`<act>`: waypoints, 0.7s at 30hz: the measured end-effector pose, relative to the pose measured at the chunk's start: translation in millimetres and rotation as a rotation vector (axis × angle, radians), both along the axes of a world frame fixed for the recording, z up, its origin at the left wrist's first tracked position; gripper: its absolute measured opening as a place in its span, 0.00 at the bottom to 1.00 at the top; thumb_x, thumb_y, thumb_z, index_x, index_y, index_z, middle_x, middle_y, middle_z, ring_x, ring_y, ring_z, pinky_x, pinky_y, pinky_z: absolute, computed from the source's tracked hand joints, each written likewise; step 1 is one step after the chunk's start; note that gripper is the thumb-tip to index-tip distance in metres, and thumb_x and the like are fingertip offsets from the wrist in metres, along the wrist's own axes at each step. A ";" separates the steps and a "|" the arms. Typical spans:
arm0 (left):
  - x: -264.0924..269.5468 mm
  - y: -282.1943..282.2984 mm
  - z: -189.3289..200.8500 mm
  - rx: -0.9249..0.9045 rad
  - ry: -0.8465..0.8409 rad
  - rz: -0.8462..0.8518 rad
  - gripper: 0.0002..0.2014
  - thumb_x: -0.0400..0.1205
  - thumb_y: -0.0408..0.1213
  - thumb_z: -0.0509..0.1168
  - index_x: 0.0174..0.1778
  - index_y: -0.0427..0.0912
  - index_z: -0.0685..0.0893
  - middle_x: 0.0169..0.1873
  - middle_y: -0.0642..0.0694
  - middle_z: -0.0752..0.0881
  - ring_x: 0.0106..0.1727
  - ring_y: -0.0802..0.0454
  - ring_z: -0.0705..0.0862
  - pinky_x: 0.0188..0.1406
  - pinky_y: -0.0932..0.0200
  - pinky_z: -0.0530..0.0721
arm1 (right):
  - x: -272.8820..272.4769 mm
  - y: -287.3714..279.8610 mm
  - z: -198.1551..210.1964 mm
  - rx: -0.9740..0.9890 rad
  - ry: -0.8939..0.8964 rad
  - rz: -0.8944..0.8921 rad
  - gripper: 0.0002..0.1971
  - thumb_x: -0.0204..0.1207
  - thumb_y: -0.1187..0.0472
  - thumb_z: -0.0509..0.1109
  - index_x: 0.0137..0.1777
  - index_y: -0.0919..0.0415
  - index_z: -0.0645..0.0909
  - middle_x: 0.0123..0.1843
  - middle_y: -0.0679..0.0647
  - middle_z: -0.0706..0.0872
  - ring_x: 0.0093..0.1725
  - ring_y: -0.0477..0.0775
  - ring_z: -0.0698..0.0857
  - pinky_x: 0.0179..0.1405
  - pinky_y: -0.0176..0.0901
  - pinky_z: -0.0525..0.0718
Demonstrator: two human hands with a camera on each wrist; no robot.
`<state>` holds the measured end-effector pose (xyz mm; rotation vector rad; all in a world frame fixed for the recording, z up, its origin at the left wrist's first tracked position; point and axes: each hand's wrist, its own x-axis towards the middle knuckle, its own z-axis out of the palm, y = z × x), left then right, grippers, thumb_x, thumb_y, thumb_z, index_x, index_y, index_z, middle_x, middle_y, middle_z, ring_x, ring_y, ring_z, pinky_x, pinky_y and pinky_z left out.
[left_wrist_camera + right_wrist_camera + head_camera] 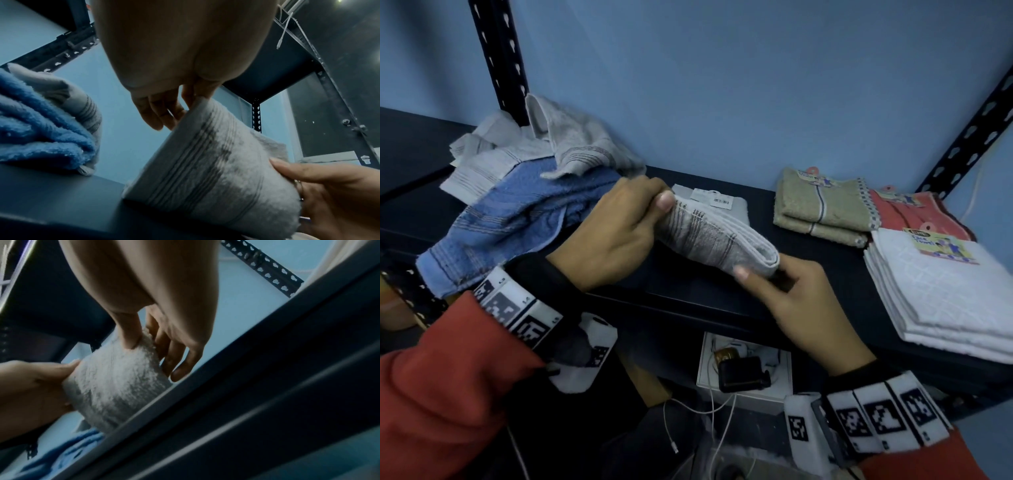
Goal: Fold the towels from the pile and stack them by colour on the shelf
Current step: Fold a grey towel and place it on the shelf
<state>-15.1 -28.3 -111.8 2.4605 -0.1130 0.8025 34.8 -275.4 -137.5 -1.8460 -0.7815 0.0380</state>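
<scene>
I have the folded grey towel [717,240] held between both hands just above the dark shelf [688,291], near its front edge. My left hand [613,233] grips the towel's striped end, thumb on top and fingers [158,112] curled round beneath it. My right hand [801,301] pinches the rounded fold at the other end, thumb pressed on the near side and fingers [176,353] bent behind it (the wrist view shows them wrapped round the terry).

Counting what lies on the shelf: one loose pile [527,185] at the left, with one blue towel and grey ones tangled over it; I cannot tell how many grey. One flat grey towel [736,209] with a barcode tag lies behind the one I hold. At the right sit three folded stacks: tan [822,209], red [921,212] and white [941,294].
</scene>
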 end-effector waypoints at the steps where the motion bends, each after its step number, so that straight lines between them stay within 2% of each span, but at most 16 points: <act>1: -0.4 0.1 0.3 -0.041 0.030 -0.016 0.19 0.89 0.49 0.51 0.42 0.39 0.77 0.34 0.48 0.78 0.39 0.47 0.77 0.44 0.45 0.74 | 2.2 0.9 -0.5 0.064 0.052 -0.020 0.10 0.80 0.58 0.75 0.59 0.48 0.89 0.57 0.47 0.93 0.61 0.47 0.90 0.66 0.49 0.86; 2: -1.0 -0.9 0.9 -0.093 0.044 -0.027 0.20 0.90 0.51 0.50 0.41 0.39 0.75 0.33 0.49 0.77 0.38 0.49 0.76 0.43 0.45 0.75 | 4.6 0.7 -0.9 0.128 0.102 -0.029 0.09 0.81 0.60 0.73 0.58 0.50 0.89 0.55 0.47 0.94 0.60 0.48 0.91 0.65 0.49 0.87; 5: -3.0 -11.2 7.3 -0.300 -0.013 -0.008 0.20 0.92 0.53 0.51 0.40 0.44 0.71 0.32 0.53 0.72 0.33 0.61 0.71 0.38 0.56 0.73 | 7.3 -0.1 2.1 0.299 0.220 -0.012 0.09 0.83 0.62 0.70 0.59 0.58 0.89 0.56 0.52 0.93 0.60 0.52 0.91 0.61 0.44 0.88; 7: -6.1 -18.5 11.8 -0.501 -0.005 -0.106 0.11 0.89 0.53 0.55 0.50 0.49 0.70 0.33 0.48 0.75 0.34 0.57 0.74 0.35 0.55 0.74 | 6.5 1.0 2.7 0.389 0.310 -0.012 0.10 0.84 0.63 0.69 0.61 0.62 0.88 0.58 0.56 0.93 0.60 0.54 0.91 0.59 0.43 0.88; 9: -7.7 -19.1 10.1 -0.604 0.116 -0.261 0.14 0.85 0.50 0.64 0.60 0.53 0.67 0.34 0.54 0.85 0.36 0.54 0.81 0.36 0.56 0.81 | 7.9 2.1 -0.2 0.432 0.418 -0.056 0.10 0.84 0.63 0.69 0.60 0.65 0.88 0.57 0.58 0.93 0.60 0.55 0.91 0.58 0.46 0.89; 10: -6.5 -17.5 5.3 -0.583 0.159 -0.291 0.16 0.85 0.44 0.68 0.62 0.54 0.67 0.34 0.54 0.87 0.36 0.55 0.84 0.36 0.57 0.83 | 9.8 2.1 -2.2 0.439 0.477 -0.098 0.09 0.84 0.63 0.69 0.58 0.65 0.88 0.56 0.58 0.93 0.58 0.54 0.92 0.56 0.47 0.89; 12: -0.7 -13.0 -7.1 -0.509 0.192 -0.181 0.16 0.85 0.37 0.71 0.60 0.52 0.70 0.26 0.50 0.85 0.29 0.57 0.81 0.29 0.59 0.79 | 13.0 1.7 -3.9 0.422 0.571 -0.173 0.04 0.83 0.64 0.71 0.54 0.62 0.85 0.50 0.58 0.93 0.49 0.54 0.92 0.46 0.49 0.89; 14: 5.7 -6.4 -16.3 -0.502 0.220 0.032 0.12 0.83 0.36 0.73 0.54 0.48 0.76 0.17 0.53 0.80 0.21 0.62 0.74 0.25 0.62 0.72 | 15.3 -1.3 -4.3 0.408 0.633 -0.140 0.09 0.81 0.67 0.72 0.59 0.58 0.80 0.46 0.58 0.92 0.43 0.54 0.91 0.41 0.51 0.88; 15: 8.1 -2.7 -19.4 -0.498 0.247 0.104 0.09 0.81 0.37 0.74 0.50 0.47 0.79 0.17 0.54 0.80 0.20 0.63 0.74 0.26 0.62 0.71 | 15.6 -3.1 -3.6 0.376 0.635 -0.083 0.14 0.80 0.69 0.72 0.62 0.57 0.78 0.44 0.59 0.91 0.42 0.55 0.90 0.42 0.52 0.88; 17: 8.5 1.6 -21.0 -0.444 0.338 0.150 0.06 0.79 0.38 0.77 0.43 0.47 0.85 0.23 0.56 0.83 0.26 0.64 0.77 0.31 0.61 0.73 | 11.5 -4.5 -1.4 0.249 0.592 0.025 0.15 0.78 0.74 0.71 0.62 0.60 0.81 0.42 0.63 0.88 0.42 0.57 0.87 0.42 0.52 0.86; 19: 6.6 3.7 -19.8 -0.393 0.422 0.138 0.04 0.78 0.39 0.77 0.40 0.48 0.89 0.31 0.54 0.87 0.35 0.60 0.83 0.39 0.61 0.77 | 7.2 -4.5 -1.8 0.138 0.559 0.068 0.09 0.77 0.76 0.72 0.53 0.64 0.88 0.41 0.65 0.85 0.44 0.57 0.85 0.42 0.49 0.83; 21: 5.1 4.1 -16.7 -0.385 0.424 0.104 0.03 0.79 0.39 0.77 0.40 0.48 0.91 0.35 0.54 0.90 0.39 0.60 0.86 0.44 0.61 0.80 | 6.5 -3.5 -4.7 0.144 0.542 0.035 0.09 0.77 0.76 0.71 0.46 0.65 0.91 0.42 0.63 0.86 0.44 0.57 0.84 0.40 0.50 0.80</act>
